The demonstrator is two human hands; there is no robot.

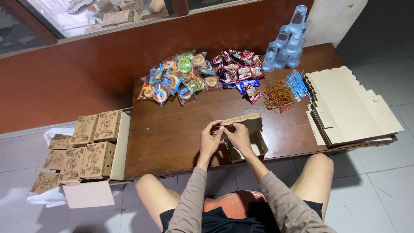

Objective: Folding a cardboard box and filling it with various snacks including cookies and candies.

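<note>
A small brown cardboard box [254, 138], open at the top and partly folded, sits at the near edge of the dark wooden table [172, 125]. My left hand [210, 140] and my right hand [237, 136] both pinch its near flap, fingertips close together. A stack of flat unfolded box blanks [349, 108] lies at the right end of the table.
At the back of the table lie a pile of wrapped ring snacks [179, 77], a pile of red snack packets [239, 69], rubber bands [278, 96], blue straws [296, 84] and stacked water cups [286, 41]. Several folded boxes [82, 146] fill a carton on the floor at left.
</note>
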